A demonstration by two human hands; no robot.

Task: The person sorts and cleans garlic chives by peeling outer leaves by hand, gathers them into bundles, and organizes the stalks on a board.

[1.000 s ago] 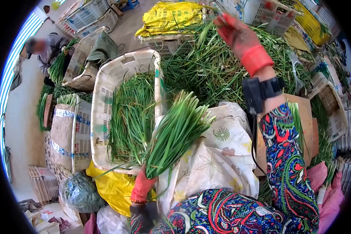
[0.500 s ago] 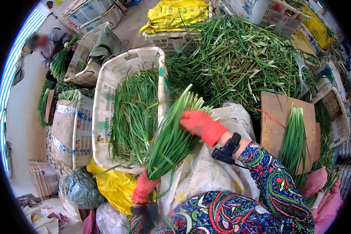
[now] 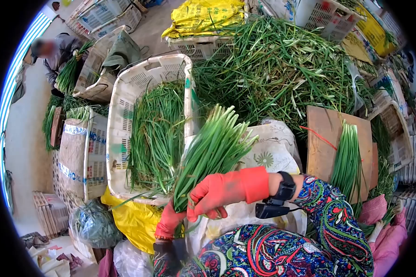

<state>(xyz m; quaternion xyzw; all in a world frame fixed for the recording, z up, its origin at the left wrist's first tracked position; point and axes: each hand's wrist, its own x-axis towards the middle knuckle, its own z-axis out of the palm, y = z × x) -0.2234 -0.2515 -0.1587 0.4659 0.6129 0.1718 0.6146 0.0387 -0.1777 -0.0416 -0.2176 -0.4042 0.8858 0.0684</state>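
A bunch of long green stalks with pale ends (image 3: 212, 147) leans over my lap, its pale ends pointing up and right. My left hand (image 3: 171, 220), in a red glove, is wrapped round the bunch's lower leafy end. My right hand (image 3: 209, 196), also gloved in red, is closed at the leaves just right of my left hand; a few leaf ends show at its fingers. Left of the bunch stands a white crate (image 3: 115, 134) with loose green stalks (image 3: 157, 134) in it. A patterned cloth (image 3: 268, 152) covers my lap beneath the bunch.
A large heap of stalks (image 3: 282, 74) lies ahead. On the right, another bunch (image 3: 349, 159) rests on a brown board (image 3: 321, 134) beside a red strip. Yellow sacks (image 3: 205, 18) top a crate ahead. A person (image 3: 62, 55) holds stalks at the far left.
My right hand has come down from above the heap, past the bunch's middle, to its leafy lower end. My left hand has kept its hold on the bunch.
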